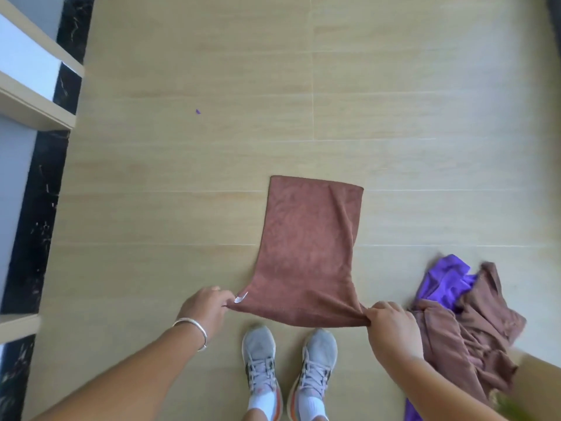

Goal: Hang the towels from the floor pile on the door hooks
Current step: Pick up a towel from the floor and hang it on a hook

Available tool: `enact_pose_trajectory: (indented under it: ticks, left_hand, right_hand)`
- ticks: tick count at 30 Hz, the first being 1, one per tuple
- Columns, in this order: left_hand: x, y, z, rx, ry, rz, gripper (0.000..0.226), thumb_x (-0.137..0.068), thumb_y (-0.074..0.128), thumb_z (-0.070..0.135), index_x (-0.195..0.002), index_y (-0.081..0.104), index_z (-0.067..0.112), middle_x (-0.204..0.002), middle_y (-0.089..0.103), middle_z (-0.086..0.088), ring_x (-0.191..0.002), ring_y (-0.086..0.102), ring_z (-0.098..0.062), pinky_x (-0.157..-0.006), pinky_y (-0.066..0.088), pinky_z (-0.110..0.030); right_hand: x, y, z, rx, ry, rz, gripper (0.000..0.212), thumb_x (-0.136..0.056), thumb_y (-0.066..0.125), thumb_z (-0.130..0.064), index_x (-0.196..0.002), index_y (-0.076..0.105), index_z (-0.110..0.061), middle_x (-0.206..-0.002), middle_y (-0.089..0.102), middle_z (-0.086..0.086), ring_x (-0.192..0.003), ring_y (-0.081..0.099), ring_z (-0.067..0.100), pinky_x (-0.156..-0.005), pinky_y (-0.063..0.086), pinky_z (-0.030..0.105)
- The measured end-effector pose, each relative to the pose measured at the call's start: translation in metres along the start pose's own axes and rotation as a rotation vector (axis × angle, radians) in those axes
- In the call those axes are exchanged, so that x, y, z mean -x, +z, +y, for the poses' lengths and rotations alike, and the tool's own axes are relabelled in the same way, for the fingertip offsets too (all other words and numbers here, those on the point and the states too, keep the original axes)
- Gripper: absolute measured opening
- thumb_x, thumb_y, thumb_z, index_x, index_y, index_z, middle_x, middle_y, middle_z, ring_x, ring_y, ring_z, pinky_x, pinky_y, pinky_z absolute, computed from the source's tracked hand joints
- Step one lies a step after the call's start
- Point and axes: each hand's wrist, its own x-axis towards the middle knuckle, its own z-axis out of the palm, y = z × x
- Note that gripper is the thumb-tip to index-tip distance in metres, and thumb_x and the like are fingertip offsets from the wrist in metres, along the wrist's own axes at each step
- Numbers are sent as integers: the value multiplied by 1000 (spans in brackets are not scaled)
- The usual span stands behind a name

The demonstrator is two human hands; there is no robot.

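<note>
A brown towel [309, 247] hangs stretched out in front of me, its far end over the wooden floor. My left hand [206, 308] pinches its near left corner, where a small white tag shows. My right hand [391, 329] grips the near right corner. On the floor at the right lies the pile [464, 329]: crumpled brown towels with a purple towel [446, 281] among them. No door hooks are in view.
My two grey sneakers [288, 369] stand on the light wooden floor [212, 71] just below the towel. A black marble strip [36, 214] and white door frames [27, 65] run along the left edge. A tiny purple scrap [198, 111] lies on the floor.
</note>
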Motion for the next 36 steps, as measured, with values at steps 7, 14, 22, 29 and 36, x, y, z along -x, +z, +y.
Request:
enact_pose_trajectory:
  ticks: [7, 14, 22, 29, 36]
  left_hand:
    - [-72, 8, 2, 169, 11, 83, 15, -93, 56, 18, -97, 68, 26, -97, 66, 4, -98, 61, -21, -79, 47, -31]
    - [-231, -5, 43, 229, 4, 182, 16, -92, 54, 19, -96, 64, 30, -103, 71, 8, -95, 63, -19, -75, 46, -26]
    - [-355, 54, 80, -268, 407, 337, 63, -92, 53, 35, -150, 30, 25, -153, 33, -1, -139, 33, -21, -114, 28, -35]
    - [-331, 159, 75, -450, 562, 288, 72, -83, 40, 60, -142, 50, 20, -150, 42, -9, -134, 46, -25, -109, 40, -42]
    - [-402, 137, 85, -400, 425, 372, 80, -87, 12, 66, -155, 15, 23, -163, 8, -5, -150, 7, -20, -120, 3, -43]
  right_hand:
    - [-65, 14, 23, -98, 122, 75, 15, -89, 56, -32, -93, 70, -28, -100, 62, -8, -100, 55, 18, -72, 34, 30]
    - [-206, 17, 57, -267, 241, 211, 17, -86, 61, -34, -90, 68, -19, -95, 60, 2, -100, 55, 25, -74, 38, 31]
    - [-329, 75, 63, -138, -84, 439, 34, -89, 58, -31, -122, 58, -26, -129, 55, -1, -118, 52, 22, -93, 43, 34]
    - [-310, 177, 58, 149, -372, 238, 70, -74, 51, -67, -130, 61, -25, -138, 55, 7, -128, 52, 26, -105, 37, 42]
    - [-383, 139, 66, 185, -297, 276, 78, -86, 24, -72, -153, 15, -33, -162, 9, 3, -149, 6, 22, -120, 10, 40]
